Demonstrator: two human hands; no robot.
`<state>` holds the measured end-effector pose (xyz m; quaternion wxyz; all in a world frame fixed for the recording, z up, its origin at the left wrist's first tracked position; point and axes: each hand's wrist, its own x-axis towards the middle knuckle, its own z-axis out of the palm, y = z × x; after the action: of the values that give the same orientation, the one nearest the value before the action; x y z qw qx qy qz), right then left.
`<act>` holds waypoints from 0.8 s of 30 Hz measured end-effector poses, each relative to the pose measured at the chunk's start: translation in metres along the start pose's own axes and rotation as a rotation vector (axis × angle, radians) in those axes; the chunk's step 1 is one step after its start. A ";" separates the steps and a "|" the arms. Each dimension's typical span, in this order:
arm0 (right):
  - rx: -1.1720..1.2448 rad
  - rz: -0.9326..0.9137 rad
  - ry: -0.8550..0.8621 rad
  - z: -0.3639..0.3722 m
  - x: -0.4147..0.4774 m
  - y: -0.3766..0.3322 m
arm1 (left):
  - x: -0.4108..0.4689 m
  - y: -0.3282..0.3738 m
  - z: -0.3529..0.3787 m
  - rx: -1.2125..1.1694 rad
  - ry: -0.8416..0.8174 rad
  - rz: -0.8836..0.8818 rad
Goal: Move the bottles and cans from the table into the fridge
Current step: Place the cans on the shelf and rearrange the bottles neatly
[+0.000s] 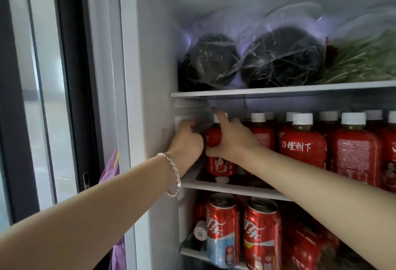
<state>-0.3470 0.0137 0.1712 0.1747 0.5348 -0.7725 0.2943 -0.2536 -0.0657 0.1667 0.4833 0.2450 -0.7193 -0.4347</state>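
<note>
The fridge's middle shelf (225, 188) holds a row of red-labelled bottles with white caps (355, 151). At the row's left end, my right hand (231, 139) grips one red bottle (220, 166) around its upper part, forefinger stretched up past the cap. My left hand (186, 139), a silver bracelet on its wrist, is just left of that bottle by the fridge wall. Its fingers are curled against something dark and blurred; what it is cannot be made out. Red cola cans (222, 227) stand on the shelf below.
The top shelf (278, 90) carries bagged dark vegetables (280, 57) and green stalks (364, 59), hanging low over the bottle caps. The fridge's left inner wall (154, 76) is close to my left hand. A glass door (42, 98) and purple cloth (113, 169) are at the left.
</note>
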 end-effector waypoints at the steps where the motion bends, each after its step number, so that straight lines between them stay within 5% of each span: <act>1: -0.025 -0.014 -0.006 -0.008 -0.005 0.002 | 0.003 0.000 0.002 -0.016 0.015 -0.007; 11: -0.136 -0.176 0.147 -0.022 -0.031 0.015 | 0.042 0.006 0.037 0.293 -0.076 0.050; 15: -0.436 -0.229 0.318 -0.035 -0.029 0.028 | 0.064 0.008 0.043 0.278 -0.125 0.026; 24: -0.192 -0.202 0.104 -0.049 -0.021 0.034 | 0.079 0.008 0.050 0.739 -0.444 0.235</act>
<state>-0.3731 0.0687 0.1872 0.2933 0.5746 -0.7294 0.2273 -0.3315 -0.1033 0.2035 0.2432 0.2184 -0.9357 -0.1324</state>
